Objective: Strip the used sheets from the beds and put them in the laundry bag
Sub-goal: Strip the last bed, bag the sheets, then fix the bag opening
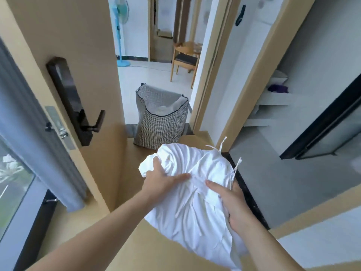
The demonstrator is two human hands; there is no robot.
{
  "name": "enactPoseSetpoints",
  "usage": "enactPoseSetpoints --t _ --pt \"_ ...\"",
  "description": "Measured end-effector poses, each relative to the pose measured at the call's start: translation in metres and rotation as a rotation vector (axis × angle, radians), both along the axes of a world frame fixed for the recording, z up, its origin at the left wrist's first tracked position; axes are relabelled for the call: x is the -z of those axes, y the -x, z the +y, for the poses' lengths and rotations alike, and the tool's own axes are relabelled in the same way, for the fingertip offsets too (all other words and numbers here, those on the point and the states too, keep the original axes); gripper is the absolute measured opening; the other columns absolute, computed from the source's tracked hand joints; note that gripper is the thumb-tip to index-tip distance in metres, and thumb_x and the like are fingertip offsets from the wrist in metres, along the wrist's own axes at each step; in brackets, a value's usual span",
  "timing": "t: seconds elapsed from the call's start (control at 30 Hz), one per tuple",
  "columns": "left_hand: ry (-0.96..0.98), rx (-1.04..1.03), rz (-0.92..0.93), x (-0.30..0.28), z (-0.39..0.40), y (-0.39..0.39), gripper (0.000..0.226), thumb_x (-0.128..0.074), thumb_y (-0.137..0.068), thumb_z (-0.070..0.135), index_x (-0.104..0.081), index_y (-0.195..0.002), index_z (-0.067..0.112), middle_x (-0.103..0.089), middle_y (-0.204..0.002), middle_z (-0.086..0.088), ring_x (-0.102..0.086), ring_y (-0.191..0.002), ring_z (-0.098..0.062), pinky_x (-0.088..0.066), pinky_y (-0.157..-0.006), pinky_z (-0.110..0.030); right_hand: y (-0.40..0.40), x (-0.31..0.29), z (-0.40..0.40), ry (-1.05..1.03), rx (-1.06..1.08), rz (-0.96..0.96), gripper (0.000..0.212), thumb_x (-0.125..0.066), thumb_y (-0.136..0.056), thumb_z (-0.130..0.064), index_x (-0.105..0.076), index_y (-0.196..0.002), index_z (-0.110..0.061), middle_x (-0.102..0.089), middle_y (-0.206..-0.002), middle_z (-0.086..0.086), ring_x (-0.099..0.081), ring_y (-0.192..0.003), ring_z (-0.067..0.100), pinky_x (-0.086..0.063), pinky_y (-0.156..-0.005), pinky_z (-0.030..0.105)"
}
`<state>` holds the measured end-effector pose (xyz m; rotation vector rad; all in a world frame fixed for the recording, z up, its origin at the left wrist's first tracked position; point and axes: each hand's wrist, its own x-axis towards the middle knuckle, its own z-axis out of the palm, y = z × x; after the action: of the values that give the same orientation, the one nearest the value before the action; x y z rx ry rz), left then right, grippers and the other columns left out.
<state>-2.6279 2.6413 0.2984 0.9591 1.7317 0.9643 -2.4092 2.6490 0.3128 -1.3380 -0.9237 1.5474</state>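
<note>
Head view, looking down and forward through an open doorway. A bundle of white sheets (195, 184), crumpled and with thin fabric ties trailing from its right side, is carried in front of the person, held between both hands above the tan floor (136, 241). The left hand (162, 182) grips the near-left part of the bundle: its fingers are curled into the cloth at the top left edge while the thumb lies stretched across the folds toward the middle. The right hand (234, 204) holds the right side of the bundle, thumb laid on top pointing left and the fingers wrapped underneath, mostly hidden by the cloth.

The laundry bag (162, 118), a checked fabric sack with dark piping along its rim, stands upright on the floor in the doorway, farther away than the bundle and apart from it. Its mouth is open and some white cloth shows inside.

At the left, an open door (64, 36) carries a dark lock plate with a lever handle (93, 122). Beyond the doorway, in the far room, stand a blue pedestal fan (120, 32) at the left and a wooden chair (185, 57) with a dark seat at the right. A grey curtain (29, 124) and window lie at the near left.
</note>
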Motion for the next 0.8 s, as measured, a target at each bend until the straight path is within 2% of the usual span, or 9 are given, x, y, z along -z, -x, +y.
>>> enactPoseSetpoints --t 0.07,0.1,0.23,0.37,0.47,0.53,0.67,0.8 --pt "-0.001 0.021 0.007 0.000 0.057 0.011 0.137 -0.083 -0.037 0.086 -0.019 -0.149 0.040 -0.050 -0.140 -0.003 -0.055 -0.126 -0.028 -0.050 -0.106 -0.048 0.010 0.000 0.052 -0.013 0.027 0.022 0.051 -0.081 -0.083 0.001 -0.061 -0.121 -0.026 -0.080 -0.098 -0.008 -0.078 -0.086 0.010 -0.058 -0.061 0.018" --pt "0.004 0.028 0.013 0.001 0.085 0.017 0.137 -0.083 -0.038 0.086 -0.019 -0.150 0.039 -0.052 -0.139 -0.003 -0.055 -0.124 -0.028 -0.050 -0.106 -0.048 0.016 0.001 0.079 -0.020 0.034 0.033 0.050 -0.080 -0.083 0.002 -0.062 -0.121 -0.026 -0.080 -0.098 -0.010 -0.077 -0.085 0.007 -0.057 -0.059 0.015" --pt "0.031 0.026 0.022 0.021 0.202 0.045 0.143 -0.085 -0.052 0.078 -0.004 -0.161 0.034 -0.041 -0.155 -0.006 -0.046 -0.138 -0.031 -0.043 -0.111 -0.045 0.045 0.024 0.200 -0.016 -0.009 0.019 0.055 -0.083 -0.082 -0.002 -0.064 -0.128 -0.024 -0.079 -0.111 -0.003 -0.077 -0.098 0.017 -0.061 -0.076 0.030" --pt "0.091 -0.052 0.018 0.032 0.312 0.081 0.143 -0.084 -0.051 0.078 -0.004 -0.161 0.035 -0.042 -0.154 -0.006 -0.049 -0.136 -0.030 -0.045 -0.110 -0.045 0.084 0.043 0.328 0.035 -0.083 0.043 0.059 -0.086 -0.078 -0.004 -0.064 -0.130 -0.022 -0.079 -0.112 0.004 -0.077 -0.100 0.029 -0.058 -0.096 0.053" --pt "0.146 -0.097 0.018 0.024 0.386 0.113 0.145 -0.085 -0.053 0.077 -0.002 -0.163 0.031 -0.044 -0.154 -0.005 -0.049 -0.136 -0.028 -0.045 -0.110 -0.044 0.115 0.046 0.414 0.080 -0.130 0.070 0.056 -0.084 -0.080 -0.001 -0.064 -0.129 -0.018 -0.079 -0.110 0.009 -0.077 -0.099 0.032 -0.059 -0.095 0.052" --pt "0.154 -0.116 0.032 0.018 0.433 0.134 0.150 -0.083 -0.048 0.079 -0.001 -0.163 0.030 -0.043 -0.155 -0.004 -0.049 -0.137 -0.028 -0.045 -0.112 -0.045 0.136 0.045 0.468 0.115 -0.167 0.074 0.056 -0.084 -0.080 -0.003 -0.063 -0.129 -0.017 -0.078 -0.111 0.012 -0.076 -0.099 0.035 -0.058 -0.094 0.057" --pt "0.177 -0.166 -0.025 0.021 0.522 0.176 0.151 -0.083 -0.040 0.082 -0.003 -0.161 0.041 -0.038 -0.157 -0.002 -0.046 -0.138 -0.029 -0.044 -0.112 -0.049 0.180 0.043 0.567 0.155 -0.186 0.041 0.064 -0.093 -0.071 -0.012 -0.065 -0.128 -0.018 -0.077 -0.110 0.017 -0.073 -0.101 0.045 -0.056 -0.091 0.067" --pt "0.210 -0.141 -0.040 0.048 0.629 0.224 0.154 -0.082 -0.039 0.085 0.001 -0.161 0.042 -0.035 -0.160 -0.003 -0.041 -0.143 -0.034 -0.038 -0.117 -0.051 0.225 0.049 0.664 0.164 -0.158 0.017 0.058 -0.088 -0.075 -0.002 -0.064 -0.126 -0.013 -0.078 -0.109 0.015 -0.076 -0.096 0.038 -0.059 -0.089 0.063"
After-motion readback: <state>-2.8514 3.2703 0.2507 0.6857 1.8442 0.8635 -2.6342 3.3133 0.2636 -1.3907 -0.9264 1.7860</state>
